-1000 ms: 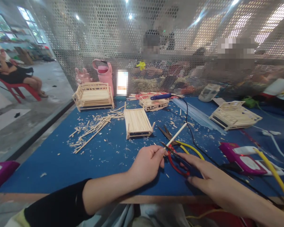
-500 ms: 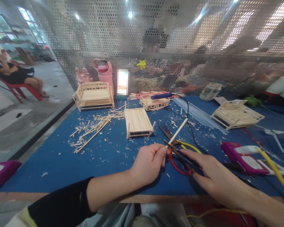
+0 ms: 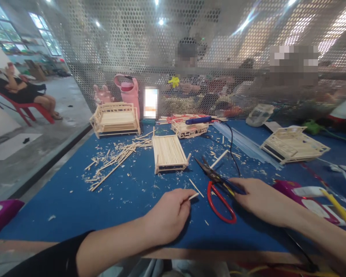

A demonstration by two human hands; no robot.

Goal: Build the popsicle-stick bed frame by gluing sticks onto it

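My left hand (image 3: 170,215) is closed in a pinch on a short pale wooden stick (image 3: 193,196), whose end sticks out past the fingertips. My right hand (image 3: 259,200) grips the dark blue handles of cutting pliers (image 3: 238,186); their jaws lie over a pair of scissors and are hard to separate from them. The scissors (image 3: 222,204) rest on the table with a red handle loop towards me, a partly hidden yellow one, and blades pointing away. Behind them lies a thicker stick piece (image 3: 220,158). A thin stick (image 3: 196,187) lies between my hands.
A small stick-built bed frame (image 3: 170,153) stands mid-table, with loose sticks (image 3: 118,159) and shavings left of it. Other stick models (image 3: 117,119) stand at the back left and right (image 3: 294,144). A blue-handled tool (image 3: 198,120) trails a black cable. A perforated screen (image 3: 118,46) borders the back.
The long stick in my left hand is now a short piece, and a cut-off length lies behind the scissors. My left hand has moved left and down, apart from the pliers; my right hand shifted slightly right.
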